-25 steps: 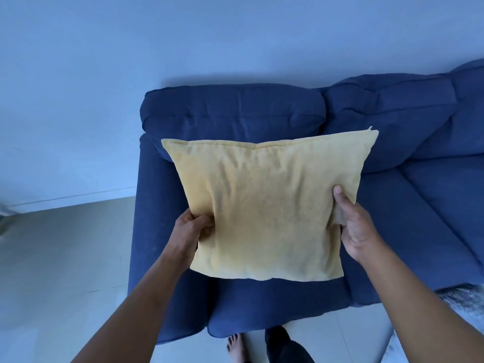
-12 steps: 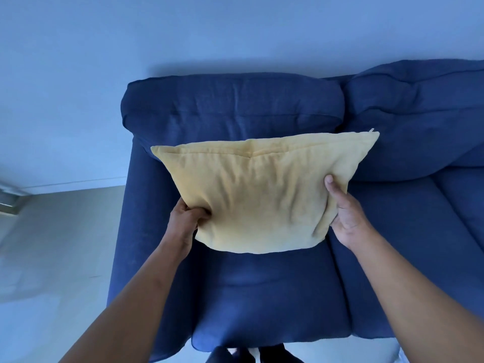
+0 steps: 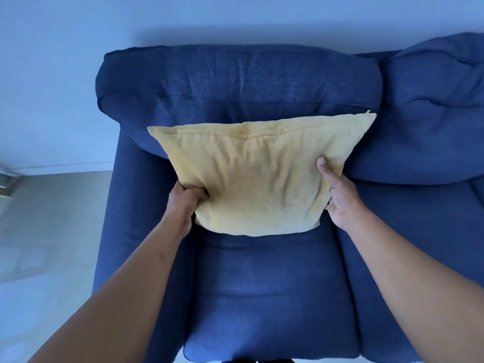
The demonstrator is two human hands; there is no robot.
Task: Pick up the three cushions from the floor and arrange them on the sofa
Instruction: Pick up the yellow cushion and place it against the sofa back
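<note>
A yellow square cushion (image 3: 256, 174) leans against the back cushion of the blue sofa (image 3: 262, 297), at the sofa's left end, its lower edge down on the seat. My left hand (image 3: 187, 200) grips its lower left side, fingers bunched in the fabric. My right hand (image 3: 337, 195) holds its right side, thumb on the front face. A small zip tab shows at the cushion's top right corner. No other cushion from the floor is in view.
The sofa's left armrest (image 3: 123, 205) runs along the cushion's left. A second blue back cushion (image 3: 432, 113) sits to the right. Pale floor (image 3: 47, 231) and a white wall (image 3: 52, 74) lie left of the sofa.
Both hands have carried the yellow cushion forward and down, from held above the seat to resting against the sofa's back. I have moved closer to the sofa.
</note>
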